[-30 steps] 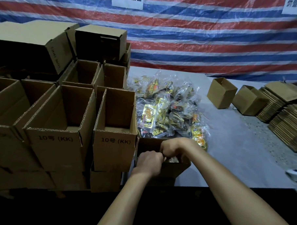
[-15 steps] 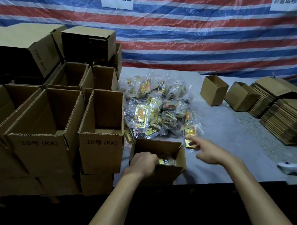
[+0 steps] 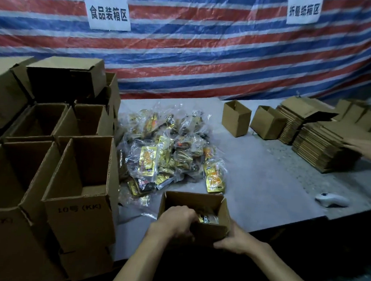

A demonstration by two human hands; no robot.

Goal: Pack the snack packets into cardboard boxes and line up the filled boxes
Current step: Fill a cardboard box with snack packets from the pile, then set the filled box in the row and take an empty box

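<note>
Both hands on the small box (image 3: 193, 201): left hand (image 3: 172, 222) curled over its near rim, fingers inside; right hand (image 3: 237, 240) grips the near-right corner from outside. Box sits at the tabletop (image 3: 263, 186) front edge, a few packets (image 3: 207, 219) visible inside. Loose snack packet pile (image 3: 169, 152) just behind it. Open boxes (image 3: 81, 178) stacked left, flat cartons (image 3: 320, 146) far right, white device (image 3: 332, 199) near them.

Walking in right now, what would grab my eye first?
The glossy heap of snack packets mid-table, gold and orange. In front of it, the left hand and right hand grip a small box with packets inside. Behind everything hangs a red, white and blue striped tarp.
</note>
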